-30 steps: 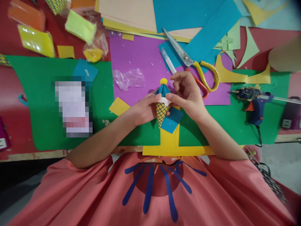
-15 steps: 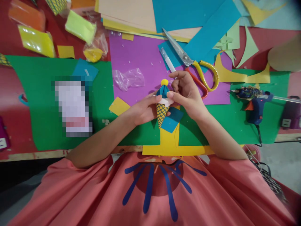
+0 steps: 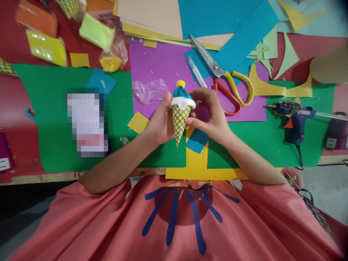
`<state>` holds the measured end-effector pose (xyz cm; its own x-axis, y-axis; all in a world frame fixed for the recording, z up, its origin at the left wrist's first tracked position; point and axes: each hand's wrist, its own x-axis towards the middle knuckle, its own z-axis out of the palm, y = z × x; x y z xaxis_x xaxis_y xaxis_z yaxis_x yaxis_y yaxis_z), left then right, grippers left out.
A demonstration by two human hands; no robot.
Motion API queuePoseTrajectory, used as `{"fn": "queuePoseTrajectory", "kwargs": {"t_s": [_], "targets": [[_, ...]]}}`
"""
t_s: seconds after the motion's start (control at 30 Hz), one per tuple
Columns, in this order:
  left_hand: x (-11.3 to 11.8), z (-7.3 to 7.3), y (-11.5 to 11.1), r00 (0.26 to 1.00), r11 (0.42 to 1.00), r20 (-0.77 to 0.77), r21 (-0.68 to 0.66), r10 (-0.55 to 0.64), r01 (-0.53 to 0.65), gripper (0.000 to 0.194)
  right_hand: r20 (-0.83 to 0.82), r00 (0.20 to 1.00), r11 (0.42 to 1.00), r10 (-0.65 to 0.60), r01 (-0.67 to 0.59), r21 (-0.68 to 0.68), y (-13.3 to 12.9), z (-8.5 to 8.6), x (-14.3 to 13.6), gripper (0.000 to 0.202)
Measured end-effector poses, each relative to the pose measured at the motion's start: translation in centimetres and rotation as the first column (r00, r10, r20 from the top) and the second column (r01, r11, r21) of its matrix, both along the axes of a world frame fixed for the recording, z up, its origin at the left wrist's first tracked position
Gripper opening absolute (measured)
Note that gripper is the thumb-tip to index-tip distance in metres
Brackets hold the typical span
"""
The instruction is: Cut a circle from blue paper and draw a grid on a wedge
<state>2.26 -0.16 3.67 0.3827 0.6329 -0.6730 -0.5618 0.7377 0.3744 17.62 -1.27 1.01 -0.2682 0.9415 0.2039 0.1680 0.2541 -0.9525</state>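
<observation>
1. Toy cone (image 3: 179, 117) is basically sandwiched: left hand (image 3: 161, 123) cradling its left side, right hand (image 3: 216, 117) loosely gripping its right.
2. Green sheet (image 3: 122, 108) spreads either side of it, table edge (image 3: 152, 172) below its tip.

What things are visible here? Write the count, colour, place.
Ice-cream cone model: 1, multicoloured, centre
Scissors: 1, yellow-red handles, upper centre
Glue gun: 1, dark blue, right
Pen-like tool: 1, white, beside scissors
Purple sheet: 1, purple, centre
Larger sheet: 1, green, beneath it
Wrapper: 1, clear, on purple sheet
Wrapped packets: several, mixed, upper left
Latticed pieces: 2, yellow-blue, upper left
Other paper: many, mixed, mostly top
Pixelated object: 1, whitish, left
Rounded object: 1, beige, right edge
Boxy objects: 2, purple, both sides
Table: 1, red, underneath
Shirt: 1, pink, bottom
Left grip: 1, bare, model's left
Right grip: 1, bare, model's right
</observation>
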Motion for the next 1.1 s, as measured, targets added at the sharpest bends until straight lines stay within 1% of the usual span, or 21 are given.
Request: {"fn": "queuePoseTrajectory", "kwargs": {"t_s": [0.07,0.13,0.23,0.37,0.43,0.53,0.6,0.63,0.7,0.73,0.77,0.83,0.9,1.0,1.03,1.1], "targets": [[0.1,-0.1,-0.1,1.0,1.0,-0.01,-0.017,-0.008,0.008,0.057,0.019,1.0,1.0,0.0,0.0,-0.001,-0.1,0.0,0.0,0.056],[0.2,-0.2,-0.2,1.0,1.0,0.0,-0.007,-0.013,0.013,0.057,0.036,0.999,1.0,-0.015,0.015,-0.003,-0.1,0.1,0.1,0.052],[0.2,-0.2,-0.2,0.997,1.0,0.079,0.009,-0.023,0.023,0.056,0.063,0.997,0.999,-0.036,0.035,0.012,0.0,0.4,0.4,0.044],[0.2,-0.2,-0.3,0.985,0.999,0.17,0.009,-0.034,0.032,0.056,0.105,0.994,0.996,-0.04,0.032,0.078,-0.1,0.6,0.4,0.033],[0.3,-0.4,-0.4,0.984,0.999,0.174,0.027,-0.034,0.029,0.049,0.11,0.993,0.994,-0.038,0.025,0.109,-0.1,0.6,0.3,0.029],[0.3,-1.0,-0.6,0.986,0.994,0.163,0.106,-0.025,0.008,0.035,0.151,0.987,0.984,-0.058,0.031,0.177,-0.2,0.9,0.3,0.027],[0.1,-1.4,-0.7,0.988,0.986,0.152,0.169,-0.037,0.011,0.03,0.195,0.974,0.95,-0.118,0.054,0.308,-0.3,1.2,0.5,0.026],[-0.1,-1.6,-0.7,0.988,0.981,0.149,0.192,-0.047,0.017,0.029,0.21,0.967,0.917,-0.146,0.053,0.395,-0.4,1.3,0.6,0.026],[-0.4,-1.8,-0.6,0.988,0.978,0.139,0.208,-0.061,0.031,0.027,0.237,0.957,0.828,-0.167,0.006,0.561,-0.7,1.5,0.7,0.023],[-0.6,-1.8,-0.6,0.99,0.978,0.133,0.206,-0.056,0.027,0.025,0.256,0.953,0.783,-0.163,-0.033,0.621,-0.9,1.6,0.8,0.02],[-0.8,-1.7,-0.5,0.991,0.979,0.126,0.202,-0.045,0.019,0.023,0.28,0.947,0.745,-0.158,-0.072,0.664,-1.0,1.6,0.8,0.016],[-1.0,-1.6,-0.3,0.993,0.983,0.114,0.186,-0.022,0.0,0.022,0.341,0.925,0.697,-0.167,-0.134,0.704,-1.2,1.6,0.7,0.01],[-1.0,-1.4,-0.2,0.994,0.987,0.106,0.157,0.0,-0.016,0.024,0.425,0.885,0.694,-0.19,-0.185,0.696,-1.3,1.6,0.6,0.011],[-1.0,-1.3,-0.2,0.997,0.991,0.076,0.13,0.02,-0.03,0.024,0.546,0.816,0.738,-0.193,-0.246,0.629,-1.3,1.5,0.5,0.022],[-1.0,-1.3,-0.2,0.998,0.991,0.067,0.135,0.018,-0.026,0.024,0.566,0.804,0.755,-0.182,-0.255,0.605,-1.3,1.5,0.5,0.024],[-1.0,-1.5,-0.3,0.998,0.988,0.06,0.154,0.005,-0.014,0.019,0.558,0.817,0.778,-0.144,-0.254,0.574,-1.3,1.4,0.5,0.023]]}}
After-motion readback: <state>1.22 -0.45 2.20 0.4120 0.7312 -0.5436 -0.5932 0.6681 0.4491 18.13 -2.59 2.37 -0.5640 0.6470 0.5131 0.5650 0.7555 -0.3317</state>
